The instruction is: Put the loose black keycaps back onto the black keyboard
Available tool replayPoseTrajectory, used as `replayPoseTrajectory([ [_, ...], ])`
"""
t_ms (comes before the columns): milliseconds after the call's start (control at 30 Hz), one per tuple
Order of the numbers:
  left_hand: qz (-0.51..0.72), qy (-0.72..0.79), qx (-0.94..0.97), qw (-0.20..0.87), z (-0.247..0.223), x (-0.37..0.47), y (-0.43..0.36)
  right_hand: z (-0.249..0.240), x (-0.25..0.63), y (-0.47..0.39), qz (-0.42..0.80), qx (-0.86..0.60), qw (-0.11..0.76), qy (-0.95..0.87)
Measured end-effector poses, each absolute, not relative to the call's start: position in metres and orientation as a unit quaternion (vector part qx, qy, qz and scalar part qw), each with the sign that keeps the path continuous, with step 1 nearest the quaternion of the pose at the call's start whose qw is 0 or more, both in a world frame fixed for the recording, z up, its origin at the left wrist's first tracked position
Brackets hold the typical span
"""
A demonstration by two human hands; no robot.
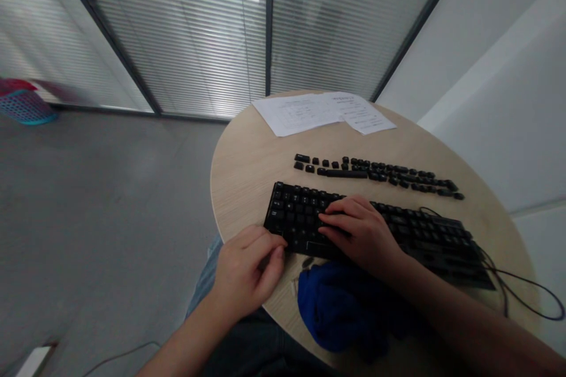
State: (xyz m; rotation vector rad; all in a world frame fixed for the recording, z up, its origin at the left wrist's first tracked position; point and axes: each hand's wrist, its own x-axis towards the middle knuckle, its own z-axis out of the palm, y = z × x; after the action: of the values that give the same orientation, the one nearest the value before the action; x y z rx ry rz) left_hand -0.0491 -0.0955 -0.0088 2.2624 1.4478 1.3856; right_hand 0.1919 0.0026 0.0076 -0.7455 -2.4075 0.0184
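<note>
A black keyboard lies across a round wooden table. My right hand rests on the keyboard's left-middle part, its fingers stretched flat over the keys. My left hand sits at the keyboard's front left corner with its fingers curled against the edge. I cannot tell whether it holds anything. Beyond the keyboard, several loose black keycaps lie in rows. A blue cloth is bunched on the table just in front of the keyboard, under my right wrist.
White printed sheets lie at the table's far side. A black cable runs from the keyboard's right end. A small metal tool lies by the cloth. A basket stands on the floor at far left, before glass partitions.
</note>
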Motion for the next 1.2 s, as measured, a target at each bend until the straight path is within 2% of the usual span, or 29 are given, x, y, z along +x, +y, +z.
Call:
replayPoseTrajectory([
  [567, 0.462, 0.46, 0.755, 0.061, -0.007, -0.048, -0.094, 0.012, 0.188, -0.001, -0.021, -0.289, 0.286, -0.913],
  [867, 0.461, 0.465, 0.753, 0.062, -0.01, -0.05, -0.095, 0.02, 0.191, -0.004, -0.101, -0.294, 0.234, -0.921],
  [1200, 0.463, 0.462, 0.754, 0.058, -0.007, -0.048, -0.095, 0.013, 0.194, -0.001, -0.024, -0.288, 0.26, -0.921],
])
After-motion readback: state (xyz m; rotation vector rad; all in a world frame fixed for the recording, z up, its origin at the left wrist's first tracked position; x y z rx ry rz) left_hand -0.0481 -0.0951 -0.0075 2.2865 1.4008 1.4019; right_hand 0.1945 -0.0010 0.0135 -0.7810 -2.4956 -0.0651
